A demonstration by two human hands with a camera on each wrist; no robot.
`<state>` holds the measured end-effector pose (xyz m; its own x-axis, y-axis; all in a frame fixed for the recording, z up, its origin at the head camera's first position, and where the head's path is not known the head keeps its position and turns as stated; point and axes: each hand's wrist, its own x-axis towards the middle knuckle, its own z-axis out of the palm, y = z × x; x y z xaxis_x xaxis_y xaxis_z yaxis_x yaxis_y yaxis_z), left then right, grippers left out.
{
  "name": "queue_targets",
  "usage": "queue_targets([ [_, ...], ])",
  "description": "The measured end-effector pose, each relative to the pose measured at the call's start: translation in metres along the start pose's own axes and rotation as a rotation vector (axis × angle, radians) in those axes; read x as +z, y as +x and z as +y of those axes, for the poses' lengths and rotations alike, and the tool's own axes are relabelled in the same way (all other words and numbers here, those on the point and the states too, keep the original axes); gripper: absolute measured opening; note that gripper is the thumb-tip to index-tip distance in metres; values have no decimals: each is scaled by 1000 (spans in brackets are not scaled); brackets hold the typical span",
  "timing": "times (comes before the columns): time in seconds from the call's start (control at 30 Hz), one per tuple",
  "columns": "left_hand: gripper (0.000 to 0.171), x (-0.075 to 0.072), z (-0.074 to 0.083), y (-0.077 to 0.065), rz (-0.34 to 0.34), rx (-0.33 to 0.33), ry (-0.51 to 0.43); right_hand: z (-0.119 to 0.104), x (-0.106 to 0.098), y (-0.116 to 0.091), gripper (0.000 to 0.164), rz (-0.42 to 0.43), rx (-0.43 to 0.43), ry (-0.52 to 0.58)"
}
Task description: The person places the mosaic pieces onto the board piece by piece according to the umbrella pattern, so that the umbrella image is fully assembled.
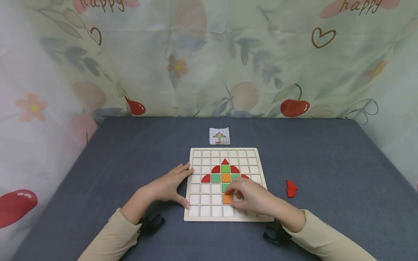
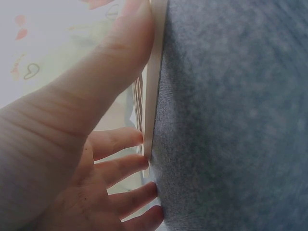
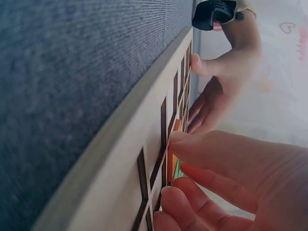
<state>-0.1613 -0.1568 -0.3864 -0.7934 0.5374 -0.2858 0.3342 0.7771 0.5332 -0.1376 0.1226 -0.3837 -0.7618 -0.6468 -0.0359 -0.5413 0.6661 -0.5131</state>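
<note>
A light wooden grid board [image 1: 228,219] carries a pattern of coloured tiles: a red triangle [image 1: 225,161] at the top, red quarter-rounds [image 1: 215,169], green squares [image 1: 216,178] and an orange square [image 1: 226,178]. My left hand [image 1: 166,185] rests along the board's left edge, thumb and fingers spread and fairly straight. Thumb and index finger of my right hand [image 1: 254,197] pinch a second orange square tile [image 1: 227,199] low in the middle column, below a green one. In the right wrist view this orange tile [image 3: 176,126] sits tilted a little at its cell. The right hand covers some cells.
Two red quarter-round pieces [image 1: 291,192] lie on the dark grey cloth right of the board. Behind the board is a small card [image 1: 213,142] printed with a similar coloured pattern. A patterned curtain [image 1: 209,90] hangs behind the table.
</note>
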Motion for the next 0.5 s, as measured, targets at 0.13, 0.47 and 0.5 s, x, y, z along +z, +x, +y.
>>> queue_targets([
  [0.13,109,0,0,0,3,1,1,6,-5,-1,20,23,-18,10],
  [0.47,109,0,0,0,-1,-7,0,41,-47,-17,23,69,113,50],
  [0.5,109,0,0,0,-1,-7,-2,45,-51,-20,23,69,124,48],
])
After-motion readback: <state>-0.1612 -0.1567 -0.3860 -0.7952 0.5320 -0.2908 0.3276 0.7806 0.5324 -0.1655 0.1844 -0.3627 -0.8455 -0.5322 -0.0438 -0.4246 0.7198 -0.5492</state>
